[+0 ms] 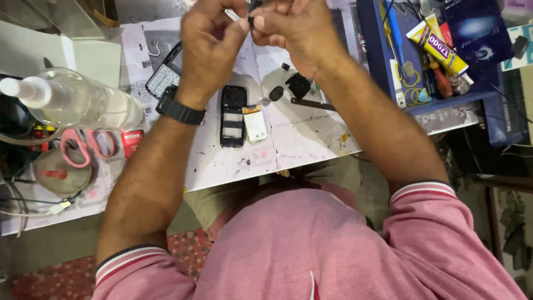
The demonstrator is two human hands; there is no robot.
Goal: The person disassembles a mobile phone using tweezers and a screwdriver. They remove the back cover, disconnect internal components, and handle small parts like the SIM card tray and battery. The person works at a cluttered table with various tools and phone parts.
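Small dark part (252, 19), pinched between both hands at the top edge of the view, lies directly between the fingertips; its long axis cannot be determined. Left hand (208, 41) and right hand (291, 30) are equally near, fingers closed narrowly on it, touching. Below the fingers on the paper-covered table (222, 166): one clear spray bottle (78, 100) far left, one pink scissors (89, 145), one black phone frame (233, 115), one keypad (162, 78), one small white screen module (255, 125). Right of the fingers: one glue tube (438, 49).
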